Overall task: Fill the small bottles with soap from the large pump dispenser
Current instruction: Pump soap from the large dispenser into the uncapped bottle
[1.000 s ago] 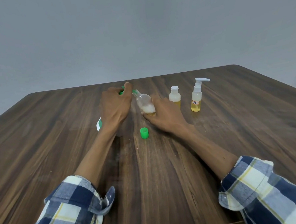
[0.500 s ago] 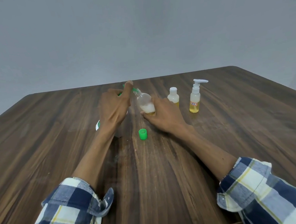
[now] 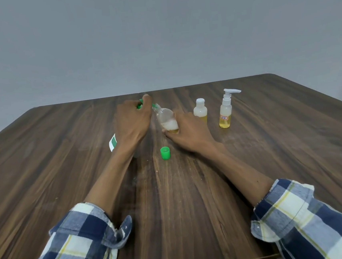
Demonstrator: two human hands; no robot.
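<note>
Bottle (image 3: 166, 120) in right grip (image 3: 189, 130) (tilted leftward)

Matt wood-grain table (image 3: 273, 161), clear glossy plastic small bottle (image 3: 166, 120), green plastic cap (image 3: 165, 152).

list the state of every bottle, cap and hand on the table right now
small clear bottle: uncapped, tilted, partly filled
green cap: off, on table
white-capped bottle: capped, upright
small pump bottle: upright, partly full
large dispenser: mostly hidden
left hand: on dispenser pump
right hand: holding clear bottle
</note>
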